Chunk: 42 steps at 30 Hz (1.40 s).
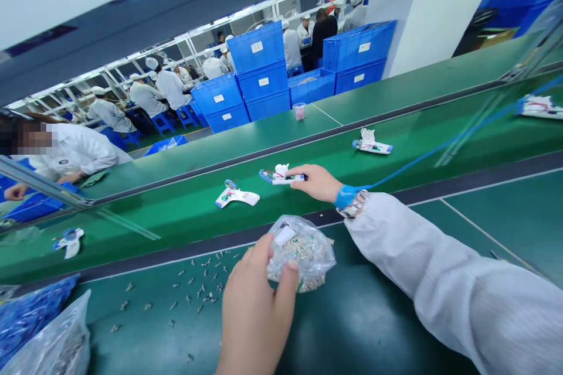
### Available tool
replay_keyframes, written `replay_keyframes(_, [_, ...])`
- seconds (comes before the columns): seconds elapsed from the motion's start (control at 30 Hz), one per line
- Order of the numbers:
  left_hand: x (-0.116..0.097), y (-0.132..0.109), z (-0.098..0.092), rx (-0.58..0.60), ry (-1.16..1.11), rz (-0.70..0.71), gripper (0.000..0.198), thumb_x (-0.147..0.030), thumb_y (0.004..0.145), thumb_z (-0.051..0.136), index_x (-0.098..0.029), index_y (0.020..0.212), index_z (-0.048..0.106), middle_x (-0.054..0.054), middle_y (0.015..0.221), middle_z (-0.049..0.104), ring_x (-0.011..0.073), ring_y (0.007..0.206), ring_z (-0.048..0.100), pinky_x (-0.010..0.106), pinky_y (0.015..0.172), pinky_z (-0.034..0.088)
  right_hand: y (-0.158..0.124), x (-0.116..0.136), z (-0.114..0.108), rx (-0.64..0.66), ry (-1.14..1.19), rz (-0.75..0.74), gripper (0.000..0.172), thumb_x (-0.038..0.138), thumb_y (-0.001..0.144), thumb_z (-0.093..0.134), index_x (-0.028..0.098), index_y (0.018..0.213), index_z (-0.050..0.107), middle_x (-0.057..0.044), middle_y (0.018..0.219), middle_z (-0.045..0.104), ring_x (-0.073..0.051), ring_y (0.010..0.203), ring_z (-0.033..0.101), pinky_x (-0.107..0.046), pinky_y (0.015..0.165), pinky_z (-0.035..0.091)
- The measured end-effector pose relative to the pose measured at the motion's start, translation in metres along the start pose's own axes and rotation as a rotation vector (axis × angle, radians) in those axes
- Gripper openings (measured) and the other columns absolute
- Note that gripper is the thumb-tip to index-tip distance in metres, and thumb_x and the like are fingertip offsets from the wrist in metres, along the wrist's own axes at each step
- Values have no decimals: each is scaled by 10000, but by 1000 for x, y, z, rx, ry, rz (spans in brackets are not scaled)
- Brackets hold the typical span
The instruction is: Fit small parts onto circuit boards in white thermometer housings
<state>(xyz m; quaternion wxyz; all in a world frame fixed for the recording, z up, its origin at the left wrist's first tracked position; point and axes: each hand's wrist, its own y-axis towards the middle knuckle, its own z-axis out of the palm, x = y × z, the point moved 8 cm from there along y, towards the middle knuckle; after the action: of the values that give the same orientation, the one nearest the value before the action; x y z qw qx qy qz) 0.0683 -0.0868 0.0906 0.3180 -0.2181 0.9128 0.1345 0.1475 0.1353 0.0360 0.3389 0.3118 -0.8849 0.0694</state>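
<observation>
My left hand (257, 304) grips the near left side of a clear plastic bag (308, 246) between thumb and fingers. Many small, pale parts fill the bag, some of them green. Over the green conveyor belt (176, 217), my right hand (323, 183) pinches the right end of a white plastic housing (281, 174) with a blue tip and red wires inside. Just left of it on the belt lies a similar open housing (237, 196). Small metallic parts (202, 290) are scattered on the green bench, left of the bag.
More open housings lie along the belt, one at right (373, 143) and one at left (69, 242). A blue cord runs from my right wrist strap (346, 196). Plastic bags (57, 340) occupy the near left corner. Across the belt sit a co-worker (83, 149) and stacked blue crates (259, 64).
</observation>
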Motion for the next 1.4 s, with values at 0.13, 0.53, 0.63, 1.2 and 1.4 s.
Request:
replay_keyframes(0.13, [12,4,-12,-47,-10,-198,518,-434,824,492,-188,1278,539,106,1080,672,284,893,636,322,576,447,-44,41,-24,-11,127,-163,327,168,768,656,194,1091,694,-52,1097,653,-183,956,620,-296,864,494])
replay_keyframes(0.53, [17,-11,-31,-307,-430,-181,547,-466,726,685,-264,1218,554,65,1109,647,234,970,603,272,644,481,-113,94,-60,-139,391,-632,316,33,693,629,167,965,719,-83,1080,644,-159,990,640,-247,878,513])
replay_keyframes(0.63, [16,-13,-31,-314,-461,-128,531,-413,679,741,-276,1168,586,45,1049,668,226,913,619,312,721,487,-120,96,-68,-173,394,-687,299,41,708,654,166,973,717,-91,1099,641,-153,1004,641,-223,878,514])
replay_keyframes(1.2, [22,-13,-36,-357,-463,-27,500,-355,677,770,-264,1142,611,76,1046,702,217,872,676,233,608,535,-113,85,-64,-127,660,-559,332,94,671,719,207,923,535,-76,1137,634,-173,1021,647,-223,764,543])
replay_keyframes(1.4, [14,-17,-38,-414,-459,-50,439,-378,661,758,-250,1063,638,51,1000,697,210,863,666,280,708,542,-116,89,-68,-182,555,-653,282,115,689,721,209,863,520,-69,1107,649,-173,1047,636,-269,873,520])
